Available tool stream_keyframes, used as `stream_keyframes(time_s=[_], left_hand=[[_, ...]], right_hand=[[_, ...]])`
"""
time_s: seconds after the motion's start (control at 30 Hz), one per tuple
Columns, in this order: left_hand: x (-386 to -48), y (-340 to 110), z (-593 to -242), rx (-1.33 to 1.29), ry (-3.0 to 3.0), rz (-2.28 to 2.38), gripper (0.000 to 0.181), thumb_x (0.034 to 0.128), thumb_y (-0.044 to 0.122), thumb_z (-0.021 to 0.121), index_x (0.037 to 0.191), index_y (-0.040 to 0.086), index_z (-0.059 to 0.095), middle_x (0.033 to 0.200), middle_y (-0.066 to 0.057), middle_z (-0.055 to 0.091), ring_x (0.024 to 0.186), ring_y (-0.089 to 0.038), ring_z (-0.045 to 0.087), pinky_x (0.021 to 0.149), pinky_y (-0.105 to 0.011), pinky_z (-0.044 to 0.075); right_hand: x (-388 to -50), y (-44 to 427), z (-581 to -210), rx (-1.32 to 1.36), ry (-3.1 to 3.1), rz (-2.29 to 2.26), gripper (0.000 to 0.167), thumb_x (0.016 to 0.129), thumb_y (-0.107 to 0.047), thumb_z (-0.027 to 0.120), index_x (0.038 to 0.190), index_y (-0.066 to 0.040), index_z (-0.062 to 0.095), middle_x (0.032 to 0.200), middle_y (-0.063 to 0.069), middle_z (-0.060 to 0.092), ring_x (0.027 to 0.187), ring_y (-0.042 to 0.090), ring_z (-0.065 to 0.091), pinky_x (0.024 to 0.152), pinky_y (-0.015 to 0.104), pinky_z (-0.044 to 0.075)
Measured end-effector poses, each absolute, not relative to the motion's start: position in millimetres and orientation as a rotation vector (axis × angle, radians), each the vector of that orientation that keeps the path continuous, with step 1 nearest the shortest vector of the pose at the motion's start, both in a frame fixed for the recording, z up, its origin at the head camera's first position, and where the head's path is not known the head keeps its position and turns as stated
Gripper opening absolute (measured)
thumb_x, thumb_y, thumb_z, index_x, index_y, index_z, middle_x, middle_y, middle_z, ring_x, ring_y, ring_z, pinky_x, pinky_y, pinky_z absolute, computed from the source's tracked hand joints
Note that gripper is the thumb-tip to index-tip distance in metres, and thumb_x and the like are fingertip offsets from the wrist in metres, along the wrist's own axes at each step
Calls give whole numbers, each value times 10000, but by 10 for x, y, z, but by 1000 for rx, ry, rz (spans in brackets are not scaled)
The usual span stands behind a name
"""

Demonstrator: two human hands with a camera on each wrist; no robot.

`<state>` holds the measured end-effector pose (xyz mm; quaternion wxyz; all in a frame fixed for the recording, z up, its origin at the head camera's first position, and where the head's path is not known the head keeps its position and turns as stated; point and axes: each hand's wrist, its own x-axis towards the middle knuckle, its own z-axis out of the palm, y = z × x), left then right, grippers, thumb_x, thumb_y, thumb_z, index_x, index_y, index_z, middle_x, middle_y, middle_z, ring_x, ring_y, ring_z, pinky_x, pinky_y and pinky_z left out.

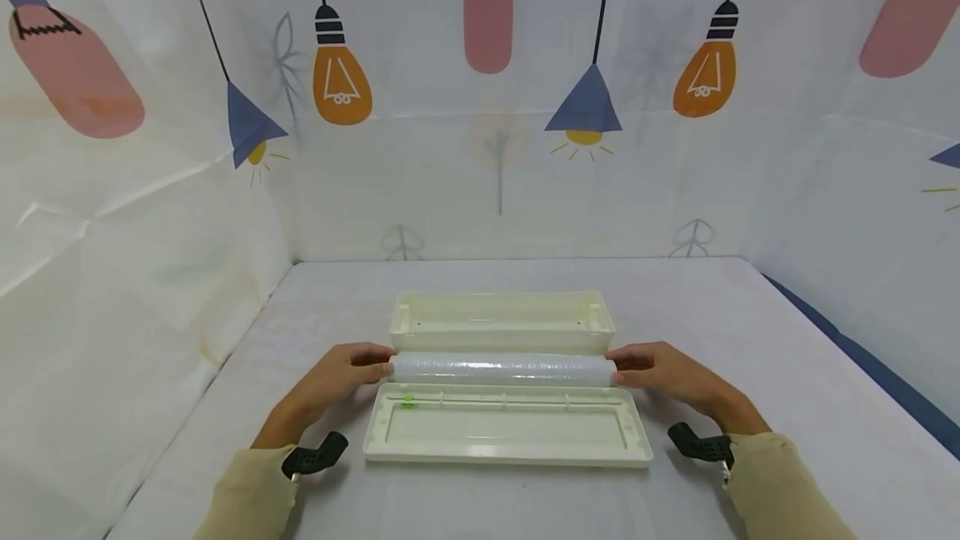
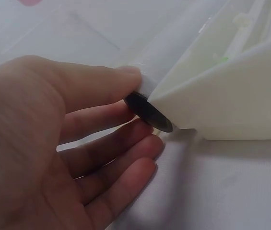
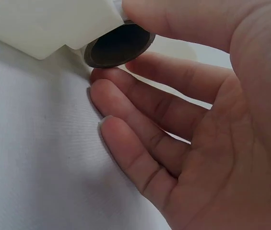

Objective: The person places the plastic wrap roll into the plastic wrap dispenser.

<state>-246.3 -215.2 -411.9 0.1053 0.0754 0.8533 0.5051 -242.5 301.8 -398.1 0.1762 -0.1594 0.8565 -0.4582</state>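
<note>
A roll of cling film (image 1: 502,368) lies crosswise between two cream plastic pieces, a deep box (image 1: 501,342) behind and a shallow lid (image 1: 517,440) in front. At its left end, my left hand (image 1: 341,369) pinches it between thumb and fingers. My right hand (image 1: 667,369) holds the opposite end the same way. The dark left core end (image 2: 147,112) shows beside the thumb in the left wrist view. In the right wrist view, the hollow dark core end (image 3: 121,45) sits between thumb and fingertips. Inside the lid's back edge is a small green piece (image 1: 408,400).
A white cloth covers the table (image 1: 697,307). Printed white sheets (image 1: 420,182) with lamp pictures stand at the back and sides. A dark blue strip (image 1: 862,357) runs along the table's right edge. Each wrist carries a black device (image 1: 315,455).
</note>
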Motion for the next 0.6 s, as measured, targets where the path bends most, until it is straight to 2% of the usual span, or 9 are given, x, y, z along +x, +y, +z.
stream_keyframes(time_s=[0.27, 0.6], left_hand=[[-2478, -2155, -4136, 250, 2559, 1495, 450, 926, 347, 733, 1277, 70, 680, 1231, -57, 667, 1045, -200, 639, 986, -477, 480], [-2470, -2131, -4143, 213, 2564, 1511, 455, 921, 357, 740, 1267, 65, 689, 1220, -59, 679, 1022, -197, 649, 960, -442, 487]], right_hand=[[-2425, 2984, -4011, -389, 2473, -1308, 543, 937, -343, 714, 1361, -22, 605, 1323, 114, 623, 1211, 272, 562, 1040, 562, 431], [-2430, 2960, -4024, -340, 2524, -1279, 554, 935, -376, 714, 1353, -26, 614, 1296, 97, 637, 1153, 257, 584, 1003, 542, 467]])
